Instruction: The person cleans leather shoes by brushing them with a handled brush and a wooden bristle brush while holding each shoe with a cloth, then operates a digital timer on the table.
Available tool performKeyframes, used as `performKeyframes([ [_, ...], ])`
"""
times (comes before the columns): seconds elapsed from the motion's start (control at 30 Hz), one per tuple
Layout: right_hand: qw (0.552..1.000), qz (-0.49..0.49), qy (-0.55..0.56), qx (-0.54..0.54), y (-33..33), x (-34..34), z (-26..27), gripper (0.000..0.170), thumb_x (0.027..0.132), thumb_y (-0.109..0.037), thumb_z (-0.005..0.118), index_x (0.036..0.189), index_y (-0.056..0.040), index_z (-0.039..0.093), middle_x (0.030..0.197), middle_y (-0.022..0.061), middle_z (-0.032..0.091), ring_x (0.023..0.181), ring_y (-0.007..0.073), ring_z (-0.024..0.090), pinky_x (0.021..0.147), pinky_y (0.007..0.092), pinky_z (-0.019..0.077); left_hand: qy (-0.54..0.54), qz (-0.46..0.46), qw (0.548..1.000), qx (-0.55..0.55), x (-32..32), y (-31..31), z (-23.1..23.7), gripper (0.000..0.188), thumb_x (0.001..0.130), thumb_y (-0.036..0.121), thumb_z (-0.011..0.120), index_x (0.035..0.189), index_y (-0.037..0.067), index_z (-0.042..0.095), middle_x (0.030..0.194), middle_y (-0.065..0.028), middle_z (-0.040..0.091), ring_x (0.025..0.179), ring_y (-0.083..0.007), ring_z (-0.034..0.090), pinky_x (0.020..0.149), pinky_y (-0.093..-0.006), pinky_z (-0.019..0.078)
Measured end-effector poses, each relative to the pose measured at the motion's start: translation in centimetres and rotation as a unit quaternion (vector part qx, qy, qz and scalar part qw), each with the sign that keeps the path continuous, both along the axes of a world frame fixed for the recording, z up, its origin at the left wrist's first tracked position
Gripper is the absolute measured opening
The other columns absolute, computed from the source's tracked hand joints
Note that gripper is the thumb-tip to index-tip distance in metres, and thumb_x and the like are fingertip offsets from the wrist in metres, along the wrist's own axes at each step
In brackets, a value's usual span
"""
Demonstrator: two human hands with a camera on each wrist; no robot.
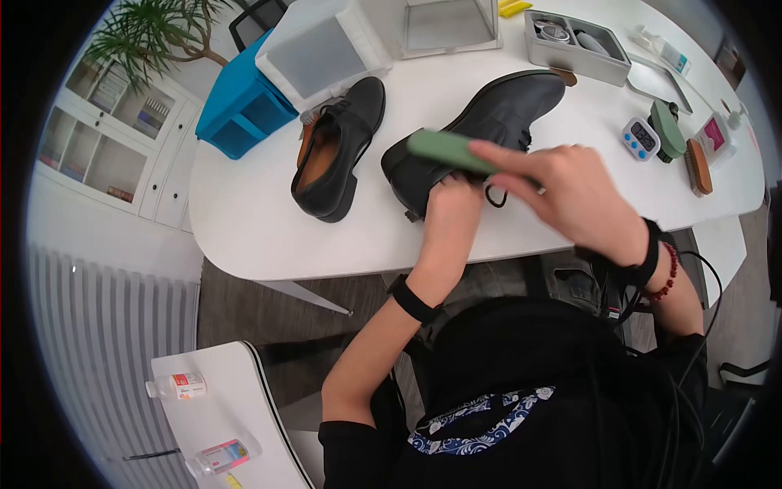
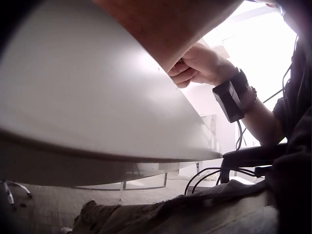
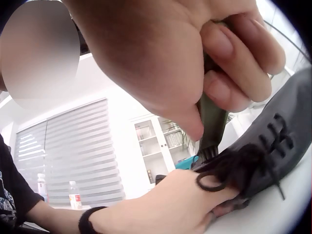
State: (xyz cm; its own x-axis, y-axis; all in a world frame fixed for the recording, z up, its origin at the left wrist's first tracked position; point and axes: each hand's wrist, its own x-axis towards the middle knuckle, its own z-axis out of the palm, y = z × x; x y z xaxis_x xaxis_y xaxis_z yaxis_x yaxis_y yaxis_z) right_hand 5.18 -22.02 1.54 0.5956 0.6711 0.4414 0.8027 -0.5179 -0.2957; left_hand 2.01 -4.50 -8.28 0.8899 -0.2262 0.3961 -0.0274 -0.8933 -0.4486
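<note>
Atop the white bench (image 1: 252, 236), find the black shoe (image 1: 513, 106), beside its mate (image 1: 358, 126). Judge it stiff-soled, moderately weighty and smooth enough to slip; best to hold at the heel end. See the left hand (image 1: 452, 222) at the shoe's mouth, with fingers largely hidden, so impossible to tell their hold. See the right hand (image 1: 582, 196) with fingers curled round the green brush (image 1: 444, 152), probably light and rigid, best taken by its back, with bristles (image 3: 209, 152) near the mouth. Mind the dangling laces (image 3: 251, 161).
</note>
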Motion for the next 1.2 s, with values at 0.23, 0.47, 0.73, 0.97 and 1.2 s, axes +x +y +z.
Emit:
performKeyframes([
  [0.23, 0.987, -0.156, 0.042, -0.022, -2.7, 2.7, 2.3, 0.039, 0.098, -0.025, 0.064, 0.137, -0.0239, 0.064, 0.056, 0.0114, 0.040, 0.051, 0.0220, 0.031, 0.052, 0.0367, 0.0345, 0.037, -0.033, 0.998, -0.040, 0.2, 0.8, 0.7, 0.017, 0.094, 0.022, 0.062, 0.097, 0.010, 0.074, 0.090, -0.0074, 0.063, 0.088, -0.0220, 0.064, 0.072, -0.0335, 0.0509],
  [0.47, 0.994, -0.092, 0.048, 0.028, -2.6, 1.8, 2.5, 0.034, 0.097, -0.029, 0.064, 0.127, -0.0148, 0.070, 0.071, 0.0170, 0.065, 0.065, 0.0347, 0.061, 0.062, 0.0413, 0.0473, 0.018, -0.105, 0.989, -0.106, -1.4, 2.2, 5.8, 0.008, 0.086, 0.013, 0.064, 0.090, 0.009, 0.069, 0.084, -0.0069, 0.064, 0.080, -0.0234, 0.064, 0.070, -0.0351, 0.0481],
  [0.73, 0.985, -0.124, 0.115, 0.008, -3.9, 3.0, 2.6, 0.034, 0.100, -0.032, 0.062, 0.130, -0.0167, 0.069, 0.062, 0.0132, 0.052, 0.056, 0.0260, 0.049, 0.059, 0.0380, 0.0414, 0.074, -0.144, 0.957, -0.241, -1.9, 3.0, 8.6, 0.014, 0.085, 0.006, 0.069, 0.095, 0.002, 0.060, 0.090, -0.0135, 0.062, 0.088, -0.0331, 0.060, 0.081, -0.0426, 0.0453],
  [0.97, 0.991, -0.081, 0.092, 0.048, -4.4, 4.0, 1.3, 0.036, 0.101, -0.032, 0.061, 0.132, -0.0147, 0.068, 0.061, 0.0103, 0.043, 0.055, 0.0191, 0.044, 0.058, 0.0367, 0.0379, -0.142, -0.395, 0.759, -0.497, -4.9, 3.3, 15.7, 0.050, 0.093, 0.021, 0.069, 0.138, 0.005, 0.054, 0.141, -0.0144, 0.057, 0.132, -0.0291, 0.054, 0.114, -0.0458, 0.0401],
  [1.2, 0.973, -0.142, 0.182, -0.026, -3.9, 3.2, 2.9, 0.038, 0.104, -0.029, 0.059, 0.140, -0.0196, 0.062, 0.070, -0.0035, 0.033, 0.065, 0.0072, 0.029, 0.057, 0.0276, 0.0249, -0.163, -0.390, 0.663, -0.618, -8.1, 1.8, 18.5, 0.046, 0.098, 0.032, 0.060, 0.134, 0.004, 0.055, 0.133, -0.0127, 0.061, 0.115, -0.0268, 0.063, 0.098, -0.0393, 0.0504],
])
